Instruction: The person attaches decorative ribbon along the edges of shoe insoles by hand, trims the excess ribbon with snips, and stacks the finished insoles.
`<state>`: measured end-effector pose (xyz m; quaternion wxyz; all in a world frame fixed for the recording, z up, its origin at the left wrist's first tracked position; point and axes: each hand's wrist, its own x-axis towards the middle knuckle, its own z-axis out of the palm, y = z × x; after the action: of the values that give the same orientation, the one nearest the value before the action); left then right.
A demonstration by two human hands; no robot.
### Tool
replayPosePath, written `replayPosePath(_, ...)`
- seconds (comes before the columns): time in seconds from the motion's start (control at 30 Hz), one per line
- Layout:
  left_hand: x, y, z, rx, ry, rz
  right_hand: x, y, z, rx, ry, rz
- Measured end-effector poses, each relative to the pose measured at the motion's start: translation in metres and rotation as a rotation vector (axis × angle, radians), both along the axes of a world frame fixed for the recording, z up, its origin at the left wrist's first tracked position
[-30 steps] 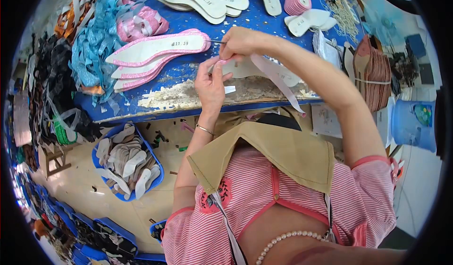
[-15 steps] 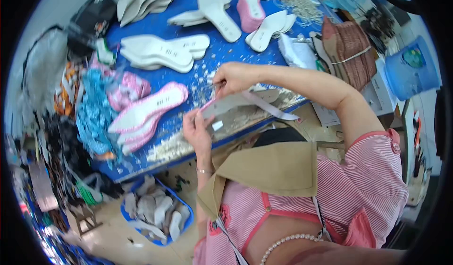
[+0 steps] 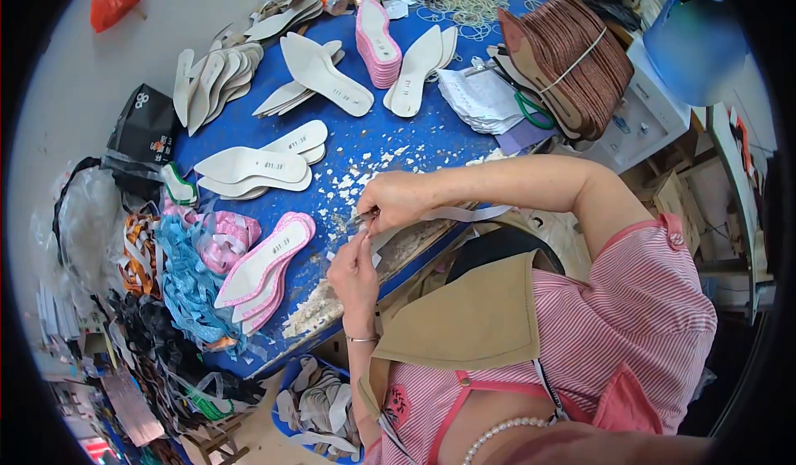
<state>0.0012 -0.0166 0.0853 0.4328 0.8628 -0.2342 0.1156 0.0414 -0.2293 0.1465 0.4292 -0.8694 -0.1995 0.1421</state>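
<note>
My left hand (image 3: 355, 273) is closed, fingers pinched at the near tip of a pale shoe insole (image 3: 404, 239), which is largely hidden. Just above it, my right hand (image 3: 396, 201) is closed around a small dark metal tool (image 3: 365, 216), whose kind I cannot make out. The tool's tip is close to my left fingertips. A whitish strip (image 3: 473, 214) trails from beneath my right wrist toward the table edge. To the left lies a stack of pink-edged insoles (image 3: 267, 256), and farther back a fanned stack of white insoles (image 3: 261, 167).
More insole stacks stand farther back on the blue table (image 3: 240, 138). Brown insoles (image 3: 572, 63) are tied in a bundle at right, beside papers (image 3: 477, 100). Blue fabric strips (image 3: 192, 287) pile at left. Under the edge sits a blue basket (image 3: 286, 419) of insoles; pale scraps litter the tabletop.
The view has shifted, so the table contents sit differently. My hands have come closer together, with the left fingers now beside the tool. Less of the held insole shows.
</note>
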Motion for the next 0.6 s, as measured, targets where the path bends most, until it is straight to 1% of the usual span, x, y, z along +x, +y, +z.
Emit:
replayPosePath(0.07,0.001,-0.005,0.001,-0.01,0.161,-0.018,-0.001,-0.006,0.007,0.093,0.149,0.05)
replayPosePath(0.1,0.001,-0.006,0.001,-0.004,0.164,-0.022,-0.003,-0.008,0.002,0.1,0.151,0.046)
replayPosePath(0.23,0.006,-0.014,0.007,0.013,-0.138,-0.091,-0.012,-0.015,-0.018,0.104,-0.117,-0.047)
replayPosePath(0.27,0.005,-0.016,0.008,0.017,-0.135,-0.091,-0.012,-0.016,-0.019,0.107,-0.113,-0.047)
replayPosePath(0.4,-0.001,-0.03,0.012,0.115,0.087,-0.104,-0.016,-0.023,-0.006,-0.089,-0.149,-0.041)
replayPosePath(0.6,0.001,-0.036,0.022,0.209,0.109,-0.13,-0.036,-0.023,-0.021,-0.072,-0.101,-0.181)
